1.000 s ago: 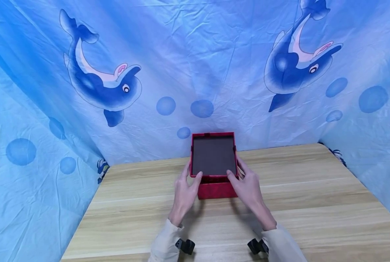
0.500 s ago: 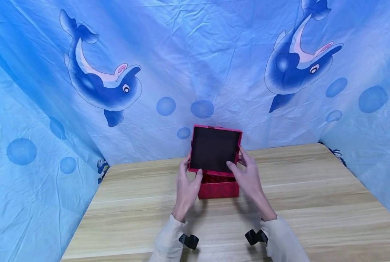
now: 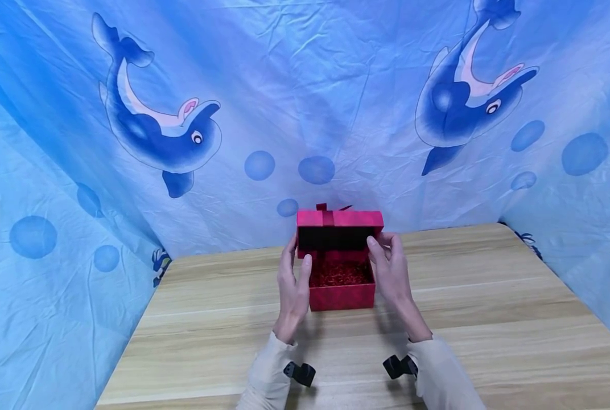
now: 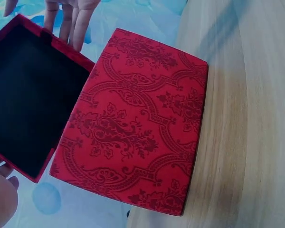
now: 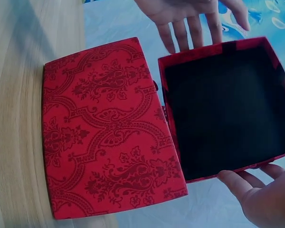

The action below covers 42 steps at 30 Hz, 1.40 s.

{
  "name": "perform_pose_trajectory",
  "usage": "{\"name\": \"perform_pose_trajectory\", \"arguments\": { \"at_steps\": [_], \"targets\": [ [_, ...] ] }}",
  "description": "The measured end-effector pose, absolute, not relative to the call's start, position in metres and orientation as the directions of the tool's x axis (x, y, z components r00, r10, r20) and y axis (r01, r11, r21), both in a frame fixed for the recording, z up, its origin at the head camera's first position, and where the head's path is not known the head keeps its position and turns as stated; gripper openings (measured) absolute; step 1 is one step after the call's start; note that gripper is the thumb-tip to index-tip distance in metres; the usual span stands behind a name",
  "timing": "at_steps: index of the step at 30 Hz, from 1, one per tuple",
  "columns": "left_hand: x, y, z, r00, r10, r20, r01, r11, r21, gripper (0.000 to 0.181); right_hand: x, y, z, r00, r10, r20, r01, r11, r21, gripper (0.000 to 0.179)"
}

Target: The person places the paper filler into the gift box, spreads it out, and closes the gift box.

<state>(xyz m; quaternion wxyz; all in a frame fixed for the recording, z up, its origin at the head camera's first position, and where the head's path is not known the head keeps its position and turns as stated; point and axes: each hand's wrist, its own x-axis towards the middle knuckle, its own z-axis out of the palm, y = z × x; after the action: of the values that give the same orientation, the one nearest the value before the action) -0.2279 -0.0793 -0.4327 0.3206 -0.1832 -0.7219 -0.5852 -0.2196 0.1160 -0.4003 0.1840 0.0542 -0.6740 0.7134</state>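
Observation:
A red gift box (image 3: 342, 298) with a patterned brocade look stands on the table, uncovered, with red shredded filler (image 3: 341, 275) inside. Just above its back part, both hands hold the box lid (image 3: 347, 218), tilted so its dark lining (image 4: 33, 90) faces toward the person. My left hand (image 3: 292, 291) grips the lid's left side, thumb toward the front. On the lid's right side my right hand (image 3: 394, 273) holds on, its thumb at the rim and fingers partly behind. Both wrist views show the box's front wall (image 5: 109, 128) near the lid. Whether anything lies under the filler is hidden.
The wooden table (image 3: 213, 319) stretches out on both sides of the box. Behind it hangs a blue curtain (image 3: 336, 102) printed with dolphins, close to the table's back edge. Small black cameras (image 3: 300, 373) sit at both wrists.
The lid first rises off the box and turns slightly, then tips over so its ribboned outer side shows at the top. More of the filler is now visible. Both hands keep hold of the lid.

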Motion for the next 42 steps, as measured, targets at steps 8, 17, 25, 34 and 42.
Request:
{"name": "perform_pose_trajectory", "arguments": {
  "at_steps": [8, 17, 25, 34, 42],
  "targets": [
    [-0.223, -0.081, -0.43, -0.764, -0.098, 0.637, 0.612, 0.203, 0.765, 0.045, -0.222, 0.115, -0.402, -0.902, 0.214, 0.375, -0.391, -0.033, -0.92, 0.037],
    [-0.218, -0.083, -0.423, -0.817, -0.119, 0.564, 0.529, 0.235, 0.816, 0.053, -0.221, 0.119, -0.406, -0.885, 0.194, 0.424, -0.436, -0.023, -0.899, 0.038],
    [-0.218, -0.095, -0.424, -0.848, -0.08, 0.525, 0.492, 0.251, 0.834, 0.053, -0.22, 0.13, -0.413, -0.885, 0.103, 0.454, -0.457, -0.012, -0.889, 0.049],
    [-0.219, -0.111, -0.427, -0.877, 0.057, 0.478, 0.472, 0.295, 0.831, 0.061, -0.216, 0.143, -0.418, -0.88, -0.021, 0.475, -0.475, 0.027, -0.879, 0.06],
    [-0.22, -0.125, -0.427, -0.888, 0.216, 0.405, 0.459, 0.386, 0.8, 0.068, -0.213, 0.152, -0.424, -0.892, -0.124, 0.434, -0.445, 0.08, -0.892, 0.065]
  ]
}}
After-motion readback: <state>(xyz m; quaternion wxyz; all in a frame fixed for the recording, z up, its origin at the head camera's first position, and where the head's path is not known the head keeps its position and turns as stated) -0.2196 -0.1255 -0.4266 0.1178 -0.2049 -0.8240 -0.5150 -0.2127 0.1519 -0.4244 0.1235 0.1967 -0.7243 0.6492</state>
